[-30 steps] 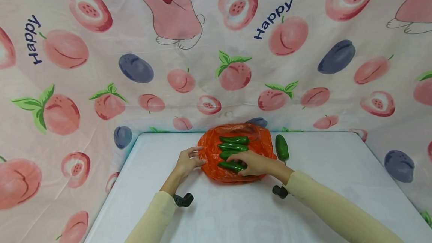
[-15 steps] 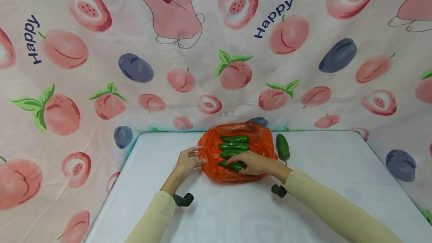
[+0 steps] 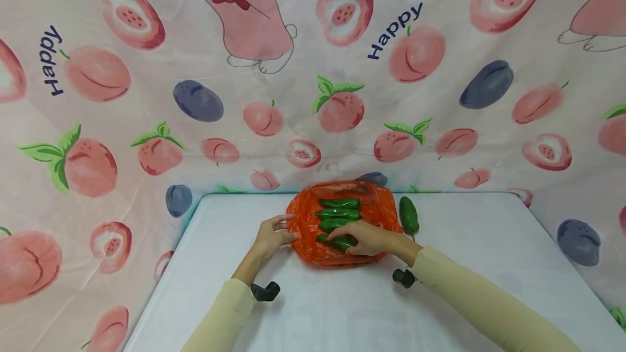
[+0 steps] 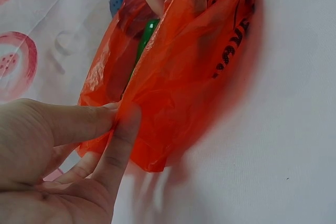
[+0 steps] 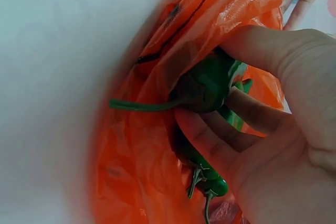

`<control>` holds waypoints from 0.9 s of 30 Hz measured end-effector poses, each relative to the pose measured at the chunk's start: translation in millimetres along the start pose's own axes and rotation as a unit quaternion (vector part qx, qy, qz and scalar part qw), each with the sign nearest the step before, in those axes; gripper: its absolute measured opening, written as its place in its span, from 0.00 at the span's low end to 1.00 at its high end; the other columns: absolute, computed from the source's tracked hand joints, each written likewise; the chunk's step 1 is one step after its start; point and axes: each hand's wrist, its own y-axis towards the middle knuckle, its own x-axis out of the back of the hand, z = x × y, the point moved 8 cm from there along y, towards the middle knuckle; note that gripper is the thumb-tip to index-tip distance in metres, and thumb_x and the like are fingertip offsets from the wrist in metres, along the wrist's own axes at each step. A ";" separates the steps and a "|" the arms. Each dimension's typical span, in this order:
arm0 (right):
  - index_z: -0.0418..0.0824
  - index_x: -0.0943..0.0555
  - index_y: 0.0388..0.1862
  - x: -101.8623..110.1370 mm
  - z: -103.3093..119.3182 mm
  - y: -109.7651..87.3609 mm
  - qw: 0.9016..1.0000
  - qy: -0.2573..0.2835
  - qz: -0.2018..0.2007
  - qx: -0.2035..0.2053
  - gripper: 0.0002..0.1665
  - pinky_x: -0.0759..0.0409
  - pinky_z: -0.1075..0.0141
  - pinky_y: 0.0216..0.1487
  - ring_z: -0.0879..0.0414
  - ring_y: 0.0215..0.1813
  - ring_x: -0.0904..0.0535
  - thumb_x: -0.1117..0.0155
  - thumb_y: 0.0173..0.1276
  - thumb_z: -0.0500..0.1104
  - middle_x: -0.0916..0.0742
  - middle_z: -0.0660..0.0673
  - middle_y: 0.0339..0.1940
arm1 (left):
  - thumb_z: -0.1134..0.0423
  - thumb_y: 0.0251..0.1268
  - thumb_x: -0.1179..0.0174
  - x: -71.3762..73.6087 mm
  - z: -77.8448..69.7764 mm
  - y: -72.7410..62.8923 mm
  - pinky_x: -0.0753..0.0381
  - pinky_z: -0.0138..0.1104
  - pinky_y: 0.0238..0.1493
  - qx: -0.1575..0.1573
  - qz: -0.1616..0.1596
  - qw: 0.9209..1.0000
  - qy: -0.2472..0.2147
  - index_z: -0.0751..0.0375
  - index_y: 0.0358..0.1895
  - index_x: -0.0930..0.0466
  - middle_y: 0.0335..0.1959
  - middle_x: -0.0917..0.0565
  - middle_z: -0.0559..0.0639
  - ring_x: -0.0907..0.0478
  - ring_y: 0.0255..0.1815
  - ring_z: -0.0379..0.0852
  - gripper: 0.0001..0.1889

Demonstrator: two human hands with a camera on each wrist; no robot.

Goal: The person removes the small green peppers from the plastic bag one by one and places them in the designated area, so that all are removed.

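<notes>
An orange plastic bag (image 3: 304, 208) lies opened out on the white table, with several green chili peppers (image 3: 338, 214) side by side in it. At the bag's left edge my left hand (image 3: 269, 237) pinches the film between thumb and fingers, which the left wrist view shows close up (image 4: 79, 145). My right hand (image 3: 369, 237) reaches into the bag from the right. It holds the nearest chili pepper (image 5: 202, 87) between thumb and fingers, the stem sticking out toward the bag's rim. More peppers show below and behind that one in the right wrist view, partly hidden by the fingers.
A single green pepper (image 3: 408, 215) lies on the white table (image 3: 469, 243) just right of the bag, stem toward me. Close behind the table's back edge hangs a fruit-print cloth (image 3: 293, 91). Each wrist carries a small black device (image 3: 265, 291).
Both hands, the bag and the peppers stay practically in place. Only the head view shifts very slightly.
</notes>
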 end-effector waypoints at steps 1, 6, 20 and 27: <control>0.50 0.20 0.69 0.0 0.0 -0.2 1.000 0.000 0.000 -0.001 0.31 0.25 0.49 0.69 0.50 0.66 0.25 0.29 0.68 0.34 0.20 0.47 0.68 | 0.81 0.58 0.32 0.2 0.0 -0.2 0.12 0.50 0.45 0.000 0.000 1.000 0.001 0.68 0.65 0.22 0.50 0.21 0.67 0.18 0.35 0.46 0.28; 0.50 0.20 0.69 2.6 0.5 -1.2 1.000 0.002 -0.004 0.001 0.31 0.24 0.50 0.66 0.52 0.63 0.26 0.28 0.68 0.35 0.20 0.47 0.68 | 0.80 0.59 0.32 0.9 1.6 -0.1 0.11 0.48 0.45 0.009 -0.002 1.000 0.005 0.67 0.64 0.21 0.49 0.21 0.65 0.17 0.37 0.47 0.28; 0.50 0.21 0.69 26.2 6.4 -5.6 0.998 0.063 -0.016 0.007 0.31 0.21 0.60 0.47 0.47 0.49 0.24 0.30 0.69 0.33 0.20 0.49 0.65 | 0.81 0.58 0.31 -0.1 1.8 0.5 0.11 0.45 0.43 0.004 -0.001 1.000 0.003 0.67 0.64 0.20 0.49 0.21 0.65 0.18 0.37 0.47 0.28; 0.51 0.22 0.71 43.0 7.9 -6.5 0.995 0.081 -0.047 0.026 0.32 0.19 0.54 0.54 0.50 0.55 0.24 0.28 0.69 0.36 0.21 0.49 0.70 | 0.81 0.58 0.31 0.4 1.8 0.9 0.11 0.43 0.41 0.002 -0.004 1.000 0.002 0.67 0.63 0.20 0.49 0.21 0.65 0.18 0.38 0.48 0.27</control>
